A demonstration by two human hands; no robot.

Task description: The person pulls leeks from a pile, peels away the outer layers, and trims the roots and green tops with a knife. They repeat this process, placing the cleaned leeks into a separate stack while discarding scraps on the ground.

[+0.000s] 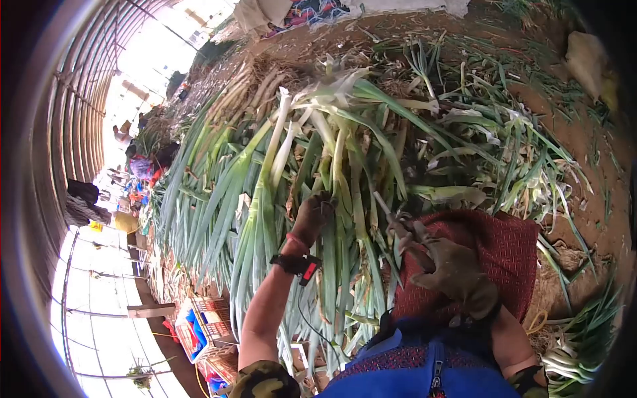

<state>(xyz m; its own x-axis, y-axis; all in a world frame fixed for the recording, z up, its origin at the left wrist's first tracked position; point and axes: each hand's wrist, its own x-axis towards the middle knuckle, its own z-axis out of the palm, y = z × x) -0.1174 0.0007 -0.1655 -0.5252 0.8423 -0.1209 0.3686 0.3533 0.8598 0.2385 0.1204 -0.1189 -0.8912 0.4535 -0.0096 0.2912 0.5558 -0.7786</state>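
Note:
My left hand (314, 216), in a dark glove, is closed around the green part of a big green onion (337, 159) in the middle of the pile. The onion's pale end points away from me, and loose skin (342, 86) there is blurred. My right hand (454, 268), in a dirty greyish glove, is closed over my lap on what looks like an air blow gun (383, 204). Its thin grey tube points at the stalks; the glove covers most of its body. Under the right hand lies a dark red woven cloth (507, 249).
Green onions with long leaves (219, 179) are heaped at left. Peeled leaf scraps (511, 142) cover the ground at right. Trimmed white-ended onions (574, 355) lie at lower right. Orange crates (211, 322) stand at lower left, near a ribbed wall (76, 126).

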